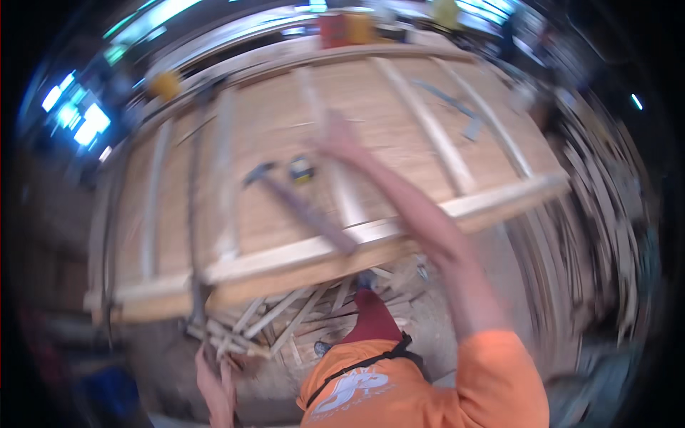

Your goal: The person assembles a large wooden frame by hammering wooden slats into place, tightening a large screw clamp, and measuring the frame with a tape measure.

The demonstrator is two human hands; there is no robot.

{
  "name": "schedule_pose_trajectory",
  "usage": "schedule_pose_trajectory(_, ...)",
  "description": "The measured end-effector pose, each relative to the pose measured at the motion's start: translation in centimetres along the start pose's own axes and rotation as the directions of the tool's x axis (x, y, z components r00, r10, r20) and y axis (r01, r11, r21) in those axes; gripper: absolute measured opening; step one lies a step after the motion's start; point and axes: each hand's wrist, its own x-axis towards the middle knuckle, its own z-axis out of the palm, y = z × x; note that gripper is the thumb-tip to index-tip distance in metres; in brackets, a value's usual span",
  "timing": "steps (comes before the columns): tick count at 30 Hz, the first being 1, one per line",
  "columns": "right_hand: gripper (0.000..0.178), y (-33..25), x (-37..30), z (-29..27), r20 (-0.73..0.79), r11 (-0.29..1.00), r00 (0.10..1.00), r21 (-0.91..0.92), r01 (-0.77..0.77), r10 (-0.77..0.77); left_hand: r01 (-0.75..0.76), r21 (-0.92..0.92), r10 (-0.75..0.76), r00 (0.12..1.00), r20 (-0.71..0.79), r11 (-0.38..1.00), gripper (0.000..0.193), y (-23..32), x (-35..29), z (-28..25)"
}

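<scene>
A large wooden panel (271, 207) with a raised frame and several pale cross battens (421, 121) lies in front of me. My right hand (338, 135) reaches far over it, above a middle batten; motion blur hides what its fingers do. A hammer (303, 207) lies with its head on the panel and its handle across the near rail. Beside the hammer head sits a small yellow and black tape measure (301, 169). My left hand (216, 381) is low, off the near edge, just below the lower end of a dark bar clamp (198, 299). Its grip is blurred.
Another dark clamp (108, 285) crosses the panel's left end. A blue-grey flat tool, perhaps a square (460, 110), rests at the far right. Wood offcuts (285, 321) litter the floor under the near edge. Long timber strips (606, 214) are stacked on the right.
</scene>
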Motion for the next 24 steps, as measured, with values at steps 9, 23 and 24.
schedule_pose_trajectory(9, 0.068, 3.1, 4.1, 10.1, 0.100, 0.737, 0.990, 0.661, -0.138, 0.096, 0.302, 0.329, -0.277, 0.953, -0.121, 0.895, 0.053, 6.2, 0.5, -0.8)
schedule_pose_trajectory(23, 0.073, 2.6, 1.4, 4.7, -0.036, 0.986, 0.987, -0.069, 0.153, -0.155, 0.269, 0.211, -0.236, 0.957, -0.170, 0.940, 0.049, 4.7, 2.3, -0.1)
schedule_pose_trajectory(24, 0.072, -1.7, 1.2, 1.1, 0.025, 0.981, 0.984, 0.079, 0.176, -0.179, 0.194, 0.207, -0.137, 0.956, -0.260, 0.959, 0.055, 4.6, 1.0, -0.3)
